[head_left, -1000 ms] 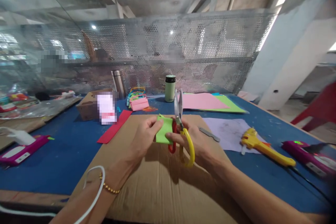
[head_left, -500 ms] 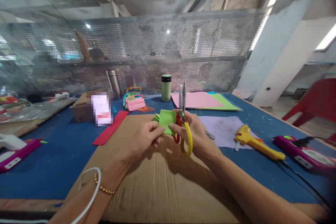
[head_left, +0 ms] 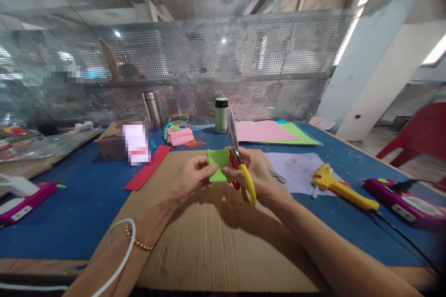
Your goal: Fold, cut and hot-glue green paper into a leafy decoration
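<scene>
Small green pieces (head_left: 219, 163), stacked together, are pinched at the left edge by my left hand (head_left: 195, 172). My right hand (head_left: 252, 174) grips their right edge between thumb and fingers and also carries scissors (head_left: 246, 180) with yellow and red handles, the blades pointing up and away. Both hands are just above a brown cardboard sheet (head_left: 195, 241). A gold bead bracelet and a white cable are at my left wrist.
A red strip (head_left: 148, 168), a box (head_left: 111, 141) and small pink bag (head_left: 181, 137) are left. Behind stand a green bottle (head_left: 221, 118) and steel flask (head_left: 152, 111). Pink sheets (head_left: 265, 131), a purple sheet (head_left: 296, 167) and yellow glue gun (head_left: 343, 190) lie right.
The green pieces have shifted slightly left and look more evenly stacked. The scissors' blades have tilted to the left in my right hand.
</scene>
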### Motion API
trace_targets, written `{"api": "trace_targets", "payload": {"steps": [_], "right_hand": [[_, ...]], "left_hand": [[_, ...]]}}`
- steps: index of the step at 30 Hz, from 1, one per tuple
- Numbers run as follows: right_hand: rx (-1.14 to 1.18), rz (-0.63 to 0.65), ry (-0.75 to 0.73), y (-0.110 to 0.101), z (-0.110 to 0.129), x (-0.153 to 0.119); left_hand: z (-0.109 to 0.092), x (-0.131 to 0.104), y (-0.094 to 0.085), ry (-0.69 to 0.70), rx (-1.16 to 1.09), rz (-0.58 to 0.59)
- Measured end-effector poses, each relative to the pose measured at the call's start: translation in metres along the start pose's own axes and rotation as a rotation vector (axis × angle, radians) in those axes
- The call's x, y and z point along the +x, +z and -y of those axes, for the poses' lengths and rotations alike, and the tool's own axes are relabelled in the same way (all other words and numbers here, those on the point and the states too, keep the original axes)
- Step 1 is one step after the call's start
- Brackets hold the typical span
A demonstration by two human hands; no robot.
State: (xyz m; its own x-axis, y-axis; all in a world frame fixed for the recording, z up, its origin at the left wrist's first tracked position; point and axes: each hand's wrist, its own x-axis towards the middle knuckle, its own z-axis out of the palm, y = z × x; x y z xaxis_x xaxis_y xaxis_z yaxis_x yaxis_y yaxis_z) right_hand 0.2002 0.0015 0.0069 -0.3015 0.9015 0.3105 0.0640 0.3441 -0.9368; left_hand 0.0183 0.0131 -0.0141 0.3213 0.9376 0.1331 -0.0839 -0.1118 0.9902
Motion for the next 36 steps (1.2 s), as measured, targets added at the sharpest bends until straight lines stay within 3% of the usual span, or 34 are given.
{"api": "trace_targets", "payload": {"steps": [9,16,23,30,36], "right_hand": [[0.086,0.001,0.021,0.006,-0.007,-0.001],[0.050,-0.053,0.116,0.007,0.000,-0.002],[0.038,-0.017,0.149,0.003,0.001,-0.003],[-0.076,-0.012,0.024,-0.008,-0.012,0.004],[-0.141,-0.014,-0.033,-0.008,-0.013,0.005]], "left_hand": [[0.009,0.006,0.000,0.030,0.008,-0.196],[0.013,0.008,0.000,0.026,-0.044,-0.183],[0.007,0.005,0.003,0.079,-0.085,-0.176],[-0.014,0.005,-0.017,0.317,0.047,-0.390],[-0.019,0.001,-0.017,0.407,0.157,-0.373]]}}
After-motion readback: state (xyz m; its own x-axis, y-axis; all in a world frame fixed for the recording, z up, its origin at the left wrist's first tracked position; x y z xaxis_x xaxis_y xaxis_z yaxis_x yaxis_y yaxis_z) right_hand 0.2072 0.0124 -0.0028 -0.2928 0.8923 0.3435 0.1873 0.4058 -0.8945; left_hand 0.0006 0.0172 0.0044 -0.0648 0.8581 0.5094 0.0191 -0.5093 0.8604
